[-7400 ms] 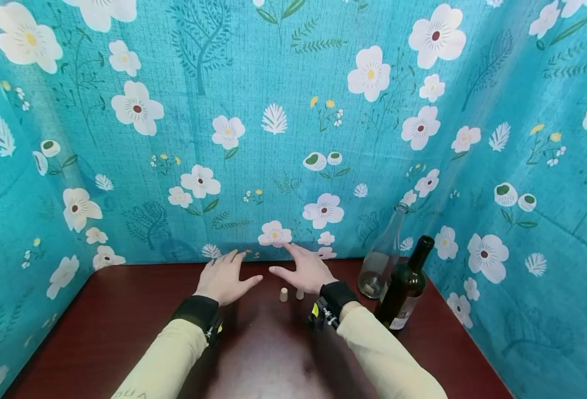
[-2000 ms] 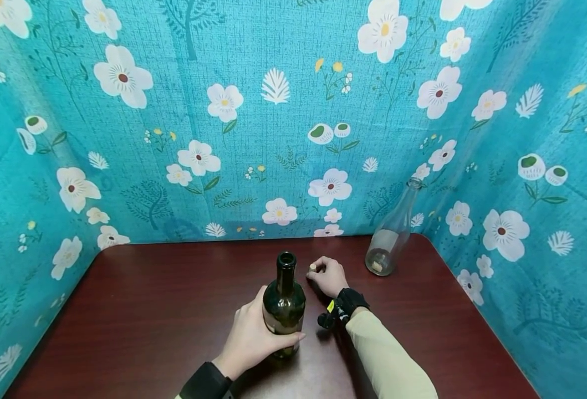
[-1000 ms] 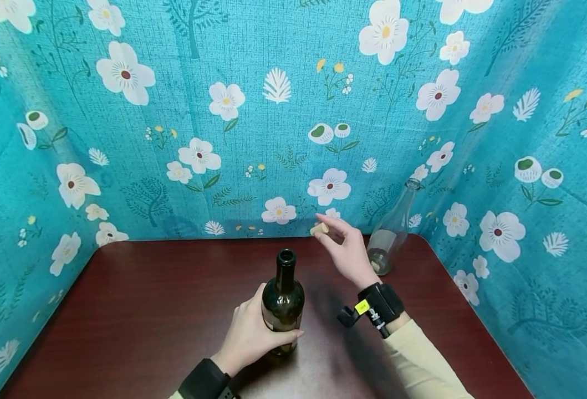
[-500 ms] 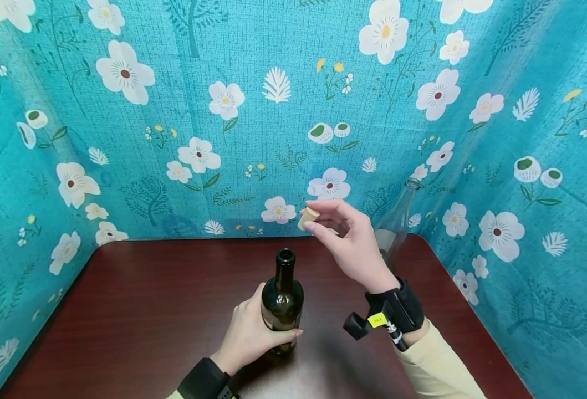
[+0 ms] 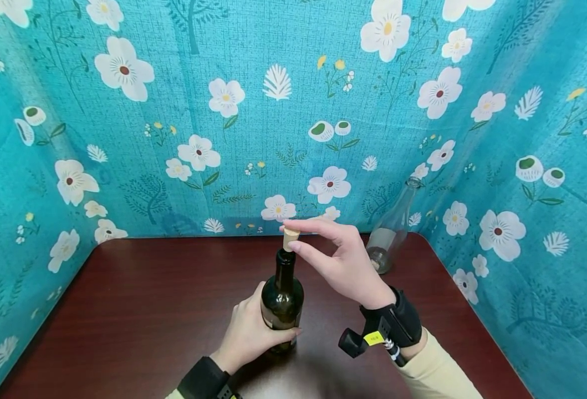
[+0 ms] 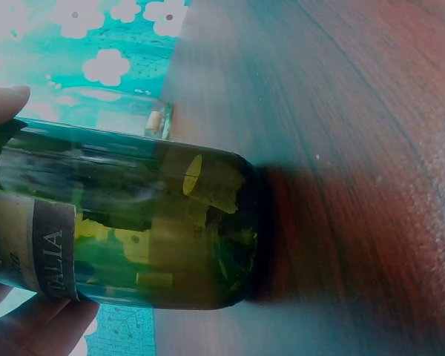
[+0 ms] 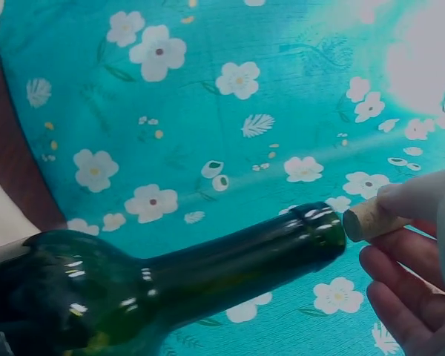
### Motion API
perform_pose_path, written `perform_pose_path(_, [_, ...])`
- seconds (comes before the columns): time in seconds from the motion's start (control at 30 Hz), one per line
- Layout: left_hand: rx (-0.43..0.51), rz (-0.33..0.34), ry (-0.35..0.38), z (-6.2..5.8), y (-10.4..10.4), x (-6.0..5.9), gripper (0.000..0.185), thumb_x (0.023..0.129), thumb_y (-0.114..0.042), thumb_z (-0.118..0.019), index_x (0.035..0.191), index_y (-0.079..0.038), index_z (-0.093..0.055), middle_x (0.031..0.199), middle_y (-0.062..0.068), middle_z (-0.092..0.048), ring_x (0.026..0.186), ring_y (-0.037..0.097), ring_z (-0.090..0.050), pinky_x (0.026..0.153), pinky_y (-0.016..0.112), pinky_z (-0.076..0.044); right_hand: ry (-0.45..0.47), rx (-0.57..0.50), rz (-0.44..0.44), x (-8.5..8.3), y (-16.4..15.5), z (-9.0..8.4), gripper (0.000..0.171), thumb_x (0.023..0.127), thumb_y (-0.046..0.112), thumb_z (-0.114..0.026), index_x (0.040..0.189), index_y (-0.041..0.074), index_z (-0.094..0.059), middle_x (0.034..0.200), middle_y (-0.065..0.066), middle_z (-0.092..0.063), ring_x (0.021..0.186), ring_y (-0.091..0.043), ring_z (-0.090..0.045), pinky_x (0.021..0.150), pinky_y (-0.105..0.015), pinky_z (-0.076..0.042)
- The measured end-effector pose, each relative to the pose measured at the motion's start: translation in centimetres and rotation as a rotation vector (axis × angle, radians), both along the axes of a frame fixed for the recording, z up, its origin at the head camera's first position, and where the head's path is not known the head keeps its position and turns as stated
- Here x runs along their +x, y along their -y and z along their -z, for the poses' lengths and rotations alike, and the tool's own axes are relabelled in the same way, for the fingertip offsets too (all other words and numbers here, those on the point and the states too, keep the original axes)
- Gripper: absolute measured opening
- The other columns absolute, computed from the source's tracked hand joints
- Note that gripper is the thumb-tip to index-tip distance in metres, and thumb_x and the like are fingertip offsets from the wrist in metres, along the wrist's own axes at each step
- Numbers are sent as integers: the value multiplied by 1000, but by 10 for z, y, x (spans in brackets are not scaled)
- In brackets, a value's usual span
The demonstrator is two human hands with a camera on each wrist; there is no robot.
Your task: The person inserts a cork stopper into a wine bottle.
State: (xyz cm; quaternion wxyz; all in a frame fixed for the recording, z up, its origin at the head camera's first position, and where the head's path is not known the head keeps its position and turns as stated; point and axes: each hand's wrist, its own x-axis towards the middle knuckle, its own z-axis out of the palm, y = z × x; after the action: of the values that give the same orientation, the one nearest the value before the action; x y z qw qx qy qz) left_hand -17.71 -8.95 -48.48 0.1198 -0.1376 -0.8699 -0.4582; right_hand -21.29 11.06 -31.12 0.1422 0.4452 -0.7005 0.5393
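Observation:
A dark green wine bottle [image 5: 283, 303] stands upright on the table, my left hand [image 5: 245, 333] wrapped round its lower body. Over its mouth, my right hand [image 5: 347, 265] pinches a pale cork [image 5: 290, 238] between thumb and fingers. From the right wrist view, the small end of the cork [image 7: 365, 220] is right at the rim of the bottle neck [image 7: 245, 261], lined up with the opening. The left wrist view shows the label [image 6: 53, 248] and a pale cork-like shape [image 6: 216, 185] within the glass near the base. The bottle hides part of my left fingers.
A clear glass bottle [image 5: 389, 238] stands at the back right, behind my right hand, with a cork [image 6: 154, 121] inside near its base. The dark red table [image 5: 148, 310] ends at a flowered turquoise cloth [image 5: 253, 133] at the back and sides.
My left hand grasped the green bottle and brought it to the middle. My right hand picked a cork off the table, raised it, turned it upright and lowered it to the bottle mouth.

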Motion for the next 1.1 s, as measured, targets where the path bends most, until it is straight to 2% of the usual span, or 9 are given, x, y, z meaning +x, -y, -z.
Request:
perform_pose_path(0.1, [1,-2,3,0,0,1,90,61,-58,-94,136,-29,-52,106,-20,-68,88,1,-65,75,36,-55,-15,11,-11,0,1,4,39,92,-5,-72,129,5,-70,122,-4,-71,112,-22,-65,95,-41,-51])
perform_pose_path(0.27, [7,-16,11,-1,-1,2,89,60,-46,-98,135,-30,-53,104,-20,-68,87,1,-65,74,37,-54,-21,13,-10,2,2,8,37,92,-4,-73,127,5,-70,120,-2,-72,111,-21,-66,95,-41,-51])
perform_pose_path(0.33, [6,-19,11,-1,-1,2,88,61,-51,-97,135,-31,-53,104,-21,-68,87,1,-65,74,36,-54,-20,15,-8,2,3,10,35,92,-3,-72,127,5,-71,120,-2,-72,112,-21,-67,94,-40,-52])
perform_pose_path(0.57, [4,-16,-3,0,-1,2,89,61,-50,-97,135,-31,-52,106,-20,-68,89,1,-65,75,37,-55,-24,26,10,4,5,21,35,95,1,-71,128,9,-69,121,-2,-71,105,-19,-66,87,-40,-54])
perform_pose_path(0.83, [1,-10,-25,2,-1,2,83,62,-49,-97,131,-29,-53,104,-20,-67,87,1,-65,73,36,-55,-43,18,-34,5,13,40,62,87,-4,-79,141,11,-53,127,-10,-67,108,-23,-68,87,-39,-56])
perform_pose_path(1.1, [6,-9,-4,2,-2,3,82,63,-68,-88,127,-30,-54,104,-20,-66,87,1,-65,73,34,-55,-70,-14,9,8,18,47,61,88,-6,-76,141,9,-50,122,-10,-68,105,-24,-70,84,-37,-57])
